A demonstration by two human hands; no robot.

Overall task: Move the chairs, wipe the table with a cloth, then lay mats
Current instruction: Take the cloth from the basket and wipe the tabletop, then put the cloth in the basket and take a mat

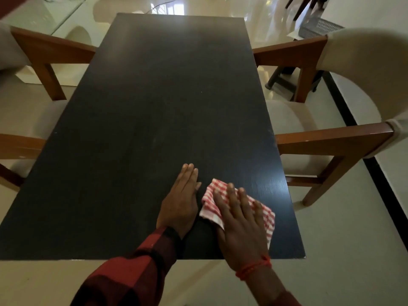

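A red-and-white checked cloth (238, 208) lies crumpled on the dark tabletop (154, 107), near its close edge and toward the right corner. The right hand (240, 224) lies palm-down on top of the cloth with its fingers (231, 195) spread and flat, pressing it against the surface rather than closing around it; the fabric shows beyond the fingertips at the far side, along the thumb side at the left, and out past the little finger at the right. A red thread band (254, 267) circles that wrist.

The left hand (181, 202) rests flat and released on the bare tabletop just beside the cloth, on its left, fingers together and pointing away from the person; its thumb comes close to the cloth's left edge, though whether they touch cannot be told. It holds nothing. A dark red checked sleeve (132, 268) covers the left forearm down to the wrist.

Faint pale streaks show on the tabletop ahead of the hands. A wooden chair with a cream seat (309, 138) stands at the right side of the tabletop, and another chair (44, 60) stands at the left side, their armrests reaching close to the edges. A dark plastic basket (320, 28) sits on the shiny floor at the far right.
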